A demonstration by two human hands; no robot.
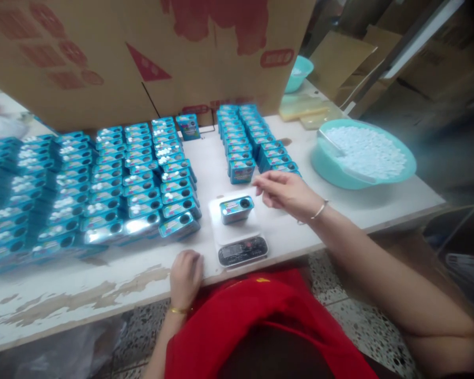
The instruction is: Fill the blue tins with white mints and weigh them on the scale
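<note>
A blue tin with a round dark opening in its top (237, 209) stands on the white plate of a small digital scale (243, 251). Just above and to the right of it hovers my right hand (286, 193), thumb and fingertips pinched together; anything between them is too small to make out. My left hand (186, 276) rests curled at the table's front edge, left of the scale, with nothing visible in it. Behind the scale, two rows of similar tins (243, 169) run away from me.
Many blue tins (142, 189) fill the table's left side, several with white pellets on top. At right sits a turquoise basin (327, 166) of white pellets with a metal scoop (332, 143). A large cardboard box (114, 68) stands behind; a smaller turquoise bowl (300, 76) is farther back.
</note>
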